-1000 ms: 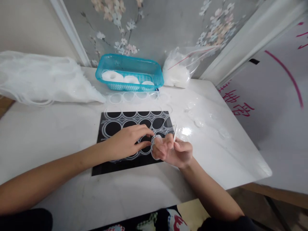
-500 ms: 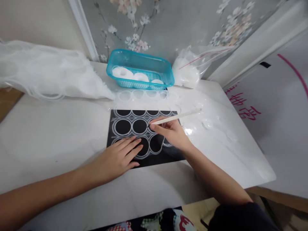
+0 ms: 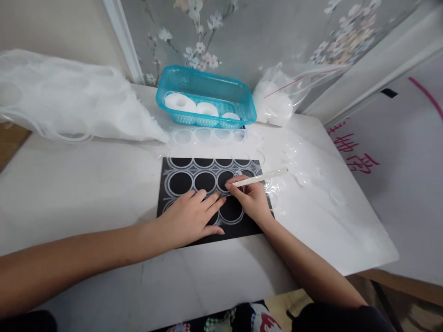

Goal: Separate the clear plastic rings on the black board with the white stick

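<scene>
A thin whitish sheet with rows of round holes [image 3: 192,183] lies over a black board [image 3: 242,227] on the table. My left hand [image 3: 194,214] rests flat on the sheet and board with its fingers spread. In my right hand [image 3: 251,196] is a slim white stick [image 3: 265,177], gripped like a pen between thumb and fingers. Its lower end is at the hole in the middle row, and its far end slants up to the right. The exact tip is hidden by my fingers.
Behind the board stands a blue plastic basket [image 3: 207,78] with white rings [image 3: 180,101] in it. A large bag of white sheeting [image 3: 69,99] lies at the left. A clear zip bag [image 3: 277,103] is at the back right, and a whiteboard [image 3: 408,184] stands at the right.
My left hand has slid right across the sheet. My right hand has shifted slightly right and down with the stick, from one hole towards the neighbouring one. The view has also shifted a little.
</scene>
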The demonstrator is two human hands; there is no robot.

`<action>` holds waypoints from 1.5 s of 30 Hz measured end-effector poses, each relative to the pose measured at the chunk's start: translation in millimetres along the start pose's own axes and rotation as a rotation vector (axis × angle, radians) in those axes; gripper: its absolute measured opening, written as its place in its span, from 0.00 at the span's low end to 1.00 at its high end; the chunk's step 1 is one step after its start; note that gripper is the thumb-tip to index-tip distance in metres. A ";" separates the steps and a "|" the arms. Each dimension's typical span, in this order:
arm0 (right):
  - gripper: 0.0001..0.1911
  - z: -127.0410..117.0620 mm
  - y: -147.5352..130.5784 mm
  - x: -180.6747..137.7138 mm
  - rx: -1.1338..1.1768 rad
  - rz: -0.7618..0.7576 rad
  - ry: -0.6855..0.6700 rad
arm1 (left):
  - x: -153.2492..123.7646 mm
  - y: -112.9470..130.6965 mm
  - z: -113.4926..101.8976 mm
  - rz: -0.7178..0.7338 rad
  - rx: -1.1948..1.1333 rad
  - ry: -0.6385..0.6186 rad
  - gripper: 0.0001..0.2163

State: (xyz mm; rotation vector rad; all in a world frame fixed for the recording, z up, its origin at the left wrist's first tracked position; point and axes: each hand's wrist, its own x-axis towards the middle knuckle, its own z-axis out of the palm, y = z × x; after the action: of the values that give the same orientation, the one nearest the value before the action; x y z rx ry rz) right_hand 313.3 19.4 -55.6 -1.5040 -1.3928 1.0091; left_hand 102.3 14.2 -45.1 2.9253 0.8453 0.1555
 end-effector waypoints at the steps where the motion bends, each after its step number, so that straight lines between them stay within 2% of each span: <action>1: 0.08 0.3 -0.9 -0.4 -0.009 -0.001 -0.004 | 0.2 -0.1 0.8 0.000 0.007 0.004 0.32; 10: 0.08 0.8 -1.1 -2.6 -0.101 -0.027 -0.005 | 1.2 -3.1 -2.0 0.059 0.127 -0.024 0.33; 16: 0.09 0.0 4.1 -4.6 -0.040 -0.026 0.052 | -2.3 -1.9 1.4 0.076 0.202 0.012 0.32; 20: 0.09 -0.3 4.3 -4.9 -0.031 -0.019 0.056 | -0.6 -2.0 -0.9 0.077 0.194 0.015 0.34; 26: 0.09 -0.3 3.3 -4.7 -0.140 -0.038 0.012 | 4.4 -2.5 -6.0 0.072 0.172 -0.018 0.36; 36: 0.09 0.2 5.7 -7.2 -0.217 -0.100 0.047 | 6.1 -3.4 -6.3 0.087 0.185 -0.015 0.38; 39: 0.07 1.0 6.9 -7.5 -0.240 -0.191 0.058 | 4.9 -2.7 -4.8 0.094 0.185 -0.003 0.39; 42: 0.06 4.1 8.6 -12.1 -0.279 -0.383 0.070 | 2.8 0.0 -1.7 0.096 0.208 0.013 0.39; 45: 0.10 9.2 11.0 -21.9 -0.475 -0.545 0.054 | 2.2 2.8 -0.4 0.090 0.218 0.002 0.38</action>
State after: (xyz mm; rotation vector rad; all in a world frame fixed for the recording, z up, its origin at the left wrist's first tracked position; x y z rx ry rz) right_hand 306.9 -2.4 -68.6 -1.3315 -1.9498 0.3087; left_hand 105.6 13.0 -44.2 3.1686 0.7764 0.0776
